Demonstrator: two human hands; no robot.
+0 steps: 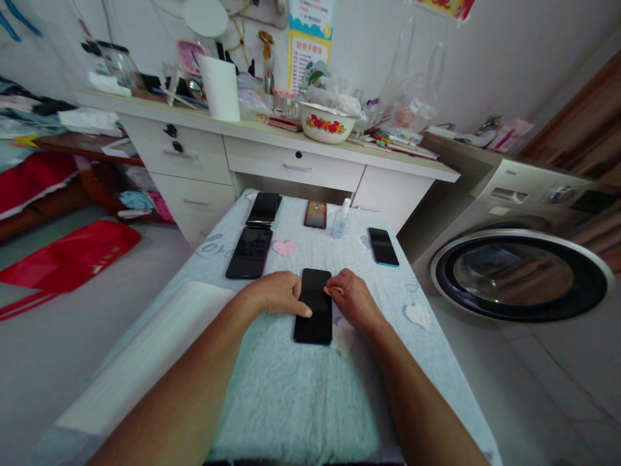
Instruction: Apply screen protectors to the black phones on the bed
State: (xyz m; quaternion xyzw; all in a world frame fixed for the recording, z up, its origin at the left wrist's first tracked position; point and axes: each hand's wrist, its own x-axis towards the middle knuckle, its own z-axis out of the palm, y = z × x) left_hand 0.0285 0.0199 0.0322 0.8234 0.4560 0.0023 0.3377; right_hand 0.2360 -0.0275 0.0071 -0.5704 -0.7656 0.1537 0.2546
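A black phone lies flat, screen up, on the cloth-covered table. My left hand rests at its left side, thumb on the screen and the other fingers curled at the edge. At the upper right of the screen, my right hand pinches a small orange-tan piece against the glass; what that piece is, I cannot make out. Two darker phones lie to the left, one nearer and another on a stack behind it. A brown-red phone and a clear spray bottle stand farther back.
A blue-edged phone lies at the table's right. A white cloth strip covers the left edge. Behind is a drawer desk with a flowered bowl and white roll. A washing machine stands right.
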